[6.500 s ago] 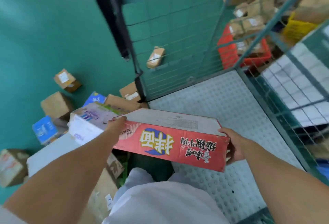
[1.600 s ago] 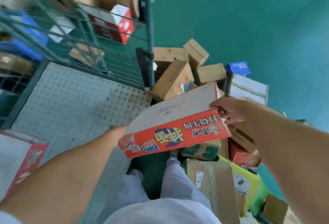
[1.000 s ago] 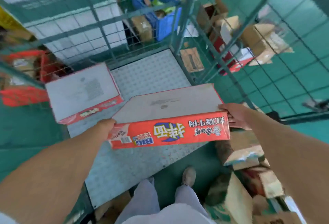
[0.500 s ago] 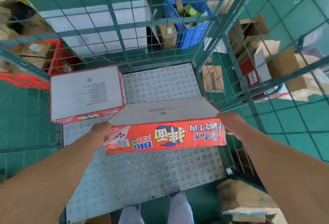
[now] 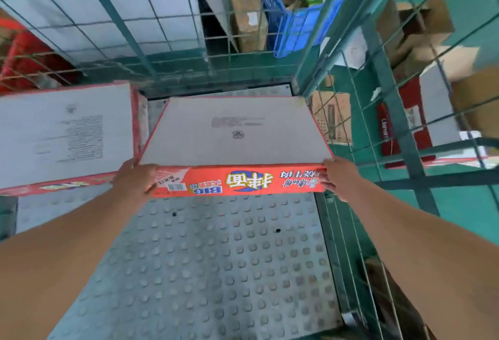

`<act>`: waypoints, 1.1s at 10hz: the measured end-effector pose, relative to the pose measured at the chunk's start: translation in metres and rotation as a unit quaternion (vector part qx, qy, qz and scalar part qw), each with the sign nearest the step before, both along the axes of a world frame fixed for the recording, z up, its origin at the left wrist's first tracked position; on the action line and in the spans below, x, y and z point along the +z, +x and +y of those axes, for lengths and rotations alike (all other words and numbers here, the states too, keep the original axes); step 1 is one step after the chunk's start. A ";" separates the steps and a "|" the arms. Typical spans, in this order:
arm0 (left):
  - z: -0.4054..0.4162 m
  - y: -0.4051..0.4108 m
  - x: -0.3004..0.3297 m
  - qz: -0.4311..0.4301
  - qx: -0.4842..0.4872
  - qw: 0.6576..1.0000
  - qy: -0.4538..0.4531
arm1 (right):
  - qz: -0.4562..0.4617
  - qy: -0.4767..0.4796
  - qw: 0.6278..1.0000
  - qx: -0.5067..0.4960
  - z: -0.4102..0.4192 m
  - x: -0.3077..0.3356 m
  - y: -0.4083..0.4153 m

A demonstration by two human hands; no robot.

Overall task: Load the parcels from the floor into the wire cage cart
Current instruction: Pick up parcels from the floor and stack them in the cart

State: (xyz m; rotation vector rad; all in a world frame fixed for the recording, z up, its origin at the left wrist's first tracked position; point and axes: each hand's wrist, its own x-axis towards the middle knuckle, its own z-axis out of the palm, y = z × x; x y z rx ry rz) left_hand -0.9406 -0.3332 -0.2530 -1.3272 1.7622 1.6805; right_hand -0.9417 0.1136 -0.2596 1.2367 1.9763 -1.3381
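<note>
Parcel, a flat red carton, hangs level over the cart floor beside a matching carton; left hand and right hand clasp opposite corners, probably to lower it flat alongside.

One camera on the person's head, looking forward and steeply down into the wire cage cart, close above its bumpy floor, back wall at the top, both arms reaching in from below
</note>
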 end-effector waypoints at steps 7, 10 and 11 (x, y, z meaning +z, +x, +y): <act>0.095 -0.001 -0.090 -0.076 -0.105 0.990 0.047 | 0.004 -0.174 0.983 -0.063 -0.036 -0.071 -0.032; 0.142 0.082 -0.064 -0.146 -0.210 0.962 0.096 | -0.085 -0.225 0.970 -0.010 -0.067 -0.048 0.071; 0.150 0.117 -0.048 -0.161 -0.220 0.955 0.114 | -0.101 -0.222 0.970 -0.019 -0.074 -0.039 0.122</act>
